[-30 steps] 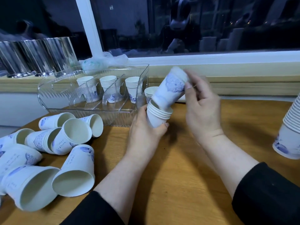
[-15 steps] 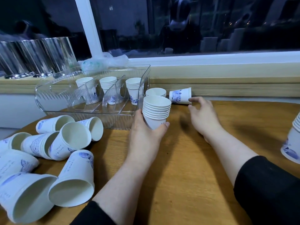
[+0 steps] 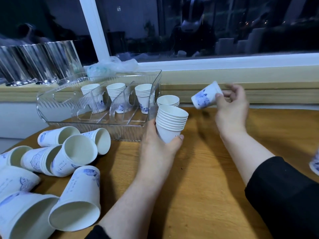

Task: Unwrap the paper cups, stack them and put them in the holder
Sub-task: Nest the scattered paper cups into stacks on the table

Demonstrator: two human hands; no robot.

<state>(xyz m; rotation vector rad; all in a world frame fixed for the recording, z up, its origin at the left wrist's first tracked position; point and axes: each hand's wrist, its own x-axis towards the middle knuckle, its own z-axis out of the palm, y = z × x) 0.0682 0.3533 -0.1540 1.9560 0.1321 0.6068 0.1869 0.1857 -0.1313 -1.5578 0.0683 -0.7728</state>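
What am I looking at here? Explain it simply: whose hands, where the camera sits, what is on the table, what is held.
There is no machine; these are a person's two bare hands, filmed by one camera worn on their head, looking forward and down. The left hand grips an upright stack of cups. The right hand holds a single tilted cup in the air. On the wooden table loose cups lie on their sides at the left. A clear holder by the window has three short stacks in its slots, and another short stack stands just outside it.
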